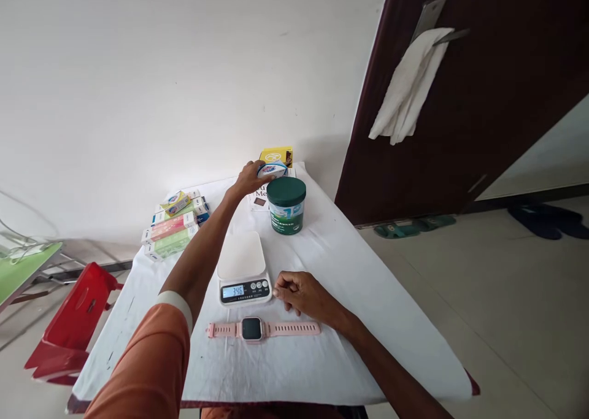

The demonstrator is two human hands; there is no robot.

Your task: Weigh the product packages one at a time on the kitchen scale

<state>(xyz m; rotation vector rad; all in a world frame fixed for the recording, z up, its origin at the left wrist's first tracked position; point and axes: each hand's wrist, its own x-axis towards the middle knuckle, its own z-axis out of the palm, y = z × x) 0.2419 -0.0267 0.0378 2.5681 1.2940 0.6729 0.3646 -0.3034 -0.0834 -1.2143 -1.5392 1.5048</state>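
My left hand (252,178) reaches to the far end of the table, its fingers closed on a small white and blue box (272,170) above a white box with dark print (259,202). Just in front of that stands a green lidded tub (287,207). Curled shut, my right hand (299,291) rests beside the front right corner of a white digital kitchen scale (242,255), with nothing visible in its fingers. The scale's lit display seems to read 346, and its platform is bare. A pink-strapped smartwatch (251,329) lies flat in front of the scale.
Several toothpaste-like boxes (170,234) lie at the table's left, a small yellow box (177,203) on top. A yellow box (277,154) stands at the back. A red chair (78,315) is on the left; a dark door (414,161) with a hanging white towel (409,88) is right.
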